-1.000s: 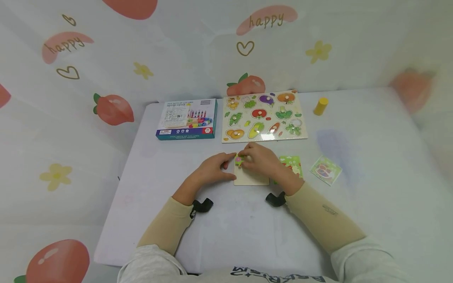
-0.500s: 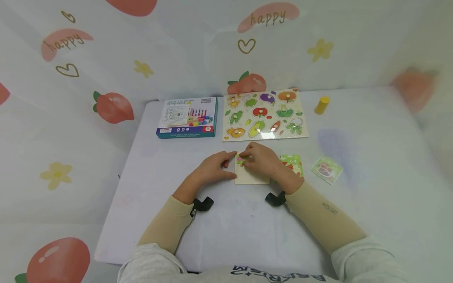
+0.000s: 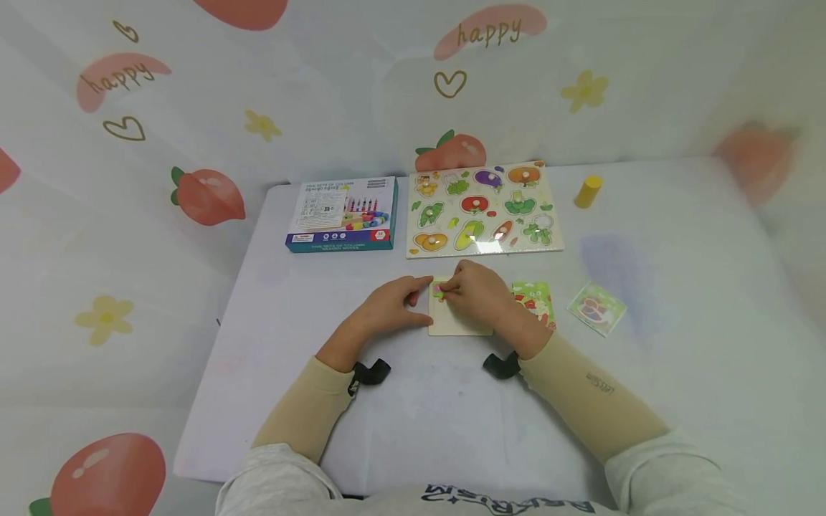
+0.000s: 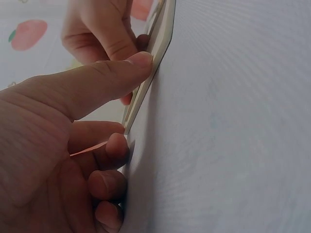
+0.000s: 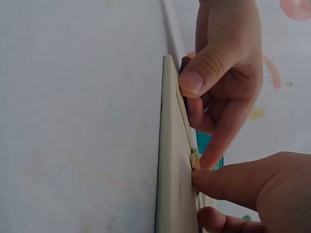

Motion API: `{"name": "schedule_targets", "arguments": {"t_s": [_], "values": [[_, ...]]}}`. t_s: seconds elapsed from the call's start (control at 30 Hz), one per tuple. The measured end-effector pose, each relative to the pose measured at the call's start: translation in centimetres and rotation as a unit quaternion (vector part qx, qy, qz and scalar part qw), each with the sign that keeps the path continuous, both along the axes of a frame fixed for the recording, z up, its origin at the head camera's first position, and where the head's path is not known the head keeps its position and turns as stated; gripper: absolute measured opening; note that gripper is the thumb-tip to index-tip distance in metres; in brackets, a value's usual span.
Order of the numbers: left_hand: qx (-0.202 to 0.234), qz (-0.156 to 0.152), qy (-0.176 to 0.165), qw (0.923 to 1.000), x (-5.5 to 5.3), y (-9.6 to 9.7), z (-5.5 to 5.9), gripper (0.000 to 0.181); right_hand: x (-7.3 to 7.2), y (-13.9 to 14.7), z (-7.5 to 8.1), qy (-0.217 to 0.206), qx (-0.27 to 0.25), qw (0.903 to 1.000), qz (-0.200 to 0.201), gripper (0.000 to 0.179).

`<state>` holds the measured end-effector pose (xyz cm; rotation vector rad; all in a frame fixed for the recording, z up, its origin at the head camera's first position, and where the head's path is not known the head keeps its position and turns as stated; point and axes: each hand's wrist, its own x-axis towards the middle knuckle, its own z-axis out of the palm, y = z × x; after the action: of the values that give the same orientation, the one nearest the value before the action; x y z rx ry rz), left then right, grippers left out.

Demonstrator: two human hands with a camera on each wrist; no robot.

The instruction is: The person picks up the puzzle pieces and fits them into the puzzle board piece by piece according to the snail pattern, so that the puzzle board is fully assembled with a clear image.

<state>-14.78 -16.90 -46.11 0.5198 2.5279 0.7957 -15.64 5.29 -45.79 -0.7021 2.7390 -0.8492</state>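
A small, pale wooden puzzle board [image 3: 461, 326] lies on the table in front of the person. My left hand [image 3: 390, 308] holds its left side, thumb at the near corner and index finger at the far corner; the other fingers are loosely bent in the left wrist view. With thumb and fingertips, my right hand [image 3: 480, 294] pinches a small green and pink puzzle piece [image 3: 438, 289] at the board's far left corner. In the right wrist view the piece's edge [image 5: 194, 158] shows right at the board's surface. The right fingers hide part of the piece.
Green printed puzzle pieces [image 3: 534, 301] lie right of the board, partly behind the right wrist. Further right are a small picture card [image 3: 596, 309] and a yellow cylinder [image 3: 588, 192]. A vegetable peg puzzle [image 3: 445, 222] and a boxed toy set [image 3: 342, 215] stand behind.
The puzzle piece has turned slightly and sits closer into the board's far left corner, more covered by the right fingers. The left hand keeps its place on the board.
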Motion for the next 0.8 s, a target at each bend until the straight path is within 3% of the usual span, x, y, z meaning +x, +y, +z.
{"name": "schedule_targets", "arguments": {"t_s": [0.27, 0.43, 0.8], "values": [[0.0, -0.001, -0.001, 1.0, 0.0, 0.11, 0.32, 0.081, 0.23, -0.21, 0.5, 0.005, 0.043, 0.999, -0.006, 0.022], [-0.003, -0.001, 0.001, 1.0, -0.09, 0.1, 0.44, 0.081, 0.25, -0.24, 0.45, 0.011, 0.041, 0.9991, -0.009, 0.023], [0.001, -0.003, -0.002, 1.0, 0.18, 0.03, 0.42, 0.081, 0.36, -0.07, 0.69, 0.027, 0.037, 0.9985, 0.03, 0.028]]}}
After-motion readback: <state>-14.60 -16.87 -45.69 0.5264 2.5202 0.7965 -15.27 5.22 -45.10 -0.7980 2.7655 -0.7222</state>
